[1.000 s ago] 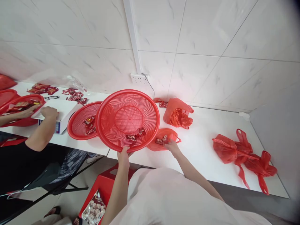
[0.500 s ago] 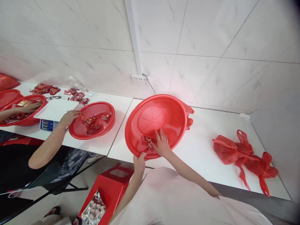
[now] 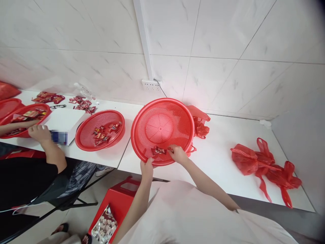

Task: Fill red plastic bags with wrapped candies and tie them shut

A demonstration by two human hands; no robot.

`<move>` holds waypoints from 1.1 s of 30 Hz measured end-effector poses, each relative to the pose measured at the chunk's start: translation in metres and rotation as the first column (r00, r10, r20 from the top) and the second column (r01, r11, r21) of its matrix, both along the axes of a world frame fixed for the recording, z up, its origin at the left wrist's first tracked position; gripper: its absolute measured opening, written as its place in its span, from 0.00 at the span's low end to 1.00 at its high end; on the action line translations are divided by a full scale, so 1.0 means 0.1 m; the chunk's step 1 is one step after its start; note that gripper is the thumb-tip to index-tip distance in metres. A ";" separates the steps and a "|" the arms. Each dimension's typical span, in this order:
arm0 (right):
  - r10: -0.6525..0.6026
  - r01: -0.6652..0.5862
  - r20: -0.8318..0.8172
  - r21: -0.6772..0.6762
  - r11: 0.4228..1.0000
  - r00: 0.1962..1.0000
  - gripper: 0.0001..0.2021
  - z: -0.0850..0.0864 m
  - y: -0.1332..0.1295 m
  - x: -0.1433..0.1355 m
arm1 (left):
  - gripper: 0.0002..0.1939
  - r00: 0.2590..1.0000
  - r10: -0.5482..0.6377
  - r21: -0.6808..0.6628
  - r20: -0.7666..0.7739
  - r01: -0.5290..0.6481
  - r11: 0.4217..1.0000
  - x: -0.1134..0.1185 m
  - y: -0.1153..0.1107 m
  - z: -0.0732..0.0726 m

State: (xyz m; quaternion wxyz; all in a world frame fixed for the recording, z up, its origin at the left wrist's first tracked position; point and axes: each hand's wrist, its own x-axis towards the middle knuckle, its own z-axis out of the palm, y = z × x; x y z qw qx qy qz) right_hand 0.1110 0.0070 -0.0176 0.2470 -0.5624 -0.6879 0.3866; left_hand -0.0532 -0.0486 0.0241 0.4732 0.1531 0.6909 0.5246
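Observation:
A large red mesh basket (image 3: 162, 110) is tilted toward me at the table's front edge. My left hand (image 3: 147, 169) grips its near rim, thumb over the edge. Inside, low on the near side, lie a few small dark red wrapped packets (image 3: 159, 150). My right hand (image 3: 175, 153) is in the basket just right of them, its fingers pinched together; whether something small is between them is hidden. Behind the basket's right side, red plastic bags (image 3: 201, 127) sit on the white table (image 3: 220, 152).
Tied red bags (image 3: 254, 162) lie at the right. To the left are a smaller basket of packets (image 3: 122, 135), a white scale (image 3: 67, 118) and a co-worker's hands at another basket (image 3: 47, 108). A red stool (image 3: 116, 203) stands below.
The large basket has shifted left and slightly up. My right hand's spread fingers have closed beside the packets. The co-worker's hand has left the smaller basket and moved left past the scale.

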 end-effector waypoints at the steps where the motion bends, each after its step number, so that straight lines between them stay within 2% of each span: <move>1: -0.087 0.082 -0.123 -0.042 0.996 0.989 0.09 -0.02 0.02 0.03 | 0.14 1.000 -0.012 -0.003 -0.002 0.012 1.000 -0.01 0.01 0.00; 3: -0.283 0.212 -0.363 -0.223 0.952 0.888 0.11 -0.05 0.04 0.11 | 0.14 1.000 -0.003 0.004 -0.016 0.003 1.000 -0.05 0.02 -0.02; 6: -0.516 0.223 -0.589 -0.499 0.838 0.622 0.17 -0.10 0.03 0.28 | 0.17 0.992 0.110 0.043 -0.062 -0.107 0.993 -0.15 0.01 -0.08; 8: -0.647 0.233 -0.611 -0.619 0.750 0.456 0.16 -0.17 -0.02 0.38 | 0.17 0.976 0.201 0.091 -0.088 -0.193 0.977 -0.23 0.01 -0.11; 9: -0.716 0.253 -0.579 -0.680 0.688 0.389 0.14 -0.22 -0.04 0.41 | 0.17 0.966 0.241 0.112 -0.094 -0.230 0.967 -0.28 0.02 -0.12; 11: -0.825 0.276 -0.475 -0.785 0.554 0.306 0.09 -0.33 -0.11 0.43 | 0.16 0.947 0.309 0.135 -0.084 -0.297 0.945 -0.35 0.04 -0.12; 12: -0.853 0.267 -0.432 -0.820 0.506 0.293 0.08 -0.37 -0.13 0.42 | 0.17 0.938 0.340 0.132 -0.070 -0.329 0.935 -0.39 0.05 -0.11; 14: -0.860 0.213 -0.400 -0.853 0.476 0.317 0.05 -0.43 -0.16 0.37 | 0.17 0.925 0.378 0.109 -0.039 -0.372 0.922 -0.43 0.08 -0.08; 16: -0.826 0.143 -0.425 -0.853 0.503 0.371 0.04 -0.44 -0.15 0.31 | 0.17 0.923 0.384 0.089 -0.013 -0.382 0.920 -0.45 0.09 -0.07; 18: -0.796 0.105 -0.463 -0.837 0.538 0.390 0.06 -0.42 -0.10 0.26 | 0.16 0.923 0.385 0.083 0.000 -0.383 0.920 -0.46 0.07 -0.08; 20: -0.809 0.101 -0.480 -0.836 0.539 0.340 0.08 -0.39 -0.04 0.23 | 0.17 0.918 0.397 0.099 0.007 -0.396 0.913 -0.46 0.05 -0.11; 21: -0.832 0.108 -0.472 -0.848 0.519 0.290 0.10 -0.38 -0.02 0.22 | 0.18 0.914 0.406 0.115 0.011 -0.404 0.907 -0.46 0.03 -0.11; 23: -0.889 0.126 -0.420 -0.887 0.445 0.181 0.12 -0.39 -0.02 0.21 | 0.21 0.901 0.434 0.137 0.022 -0.433 0.891 -0.47 0.02 -0.11; 25: -0.923 0.122 -0.365 -0.917 0.379 0.118 0.10 -0.43 -0.07 0.20 | 0.23 0.888 0.459 0.133 0.025 -0.458 0.879 -0.49 0.03 -0.10; 27: -0.929 0.097 -0.348 -0.928 0.360 0.125 0.07 -0.49 -0.14 0.19 | 0.23 0.887 0.461 0.133 0.016 -0.459 0.878 -0.52 0.04 -0.07; 30: -0.917 0.059 -0.364 -0.924 0.377 0.161 0.04 -0.53 -0.21 0.17 | 0.23 0.893 0.450 0.154 0.009 -0.445 0.882 -0.54 0.05 -0.07; 33: -0.908 0.075 -0.387 -0.913 0.402 0.160 0.05 -0.48 -0.15 0.17 | 0.23 0.896 0.443 0.146 0.003 -0.439 0.886 -0.52 0.04 -0.09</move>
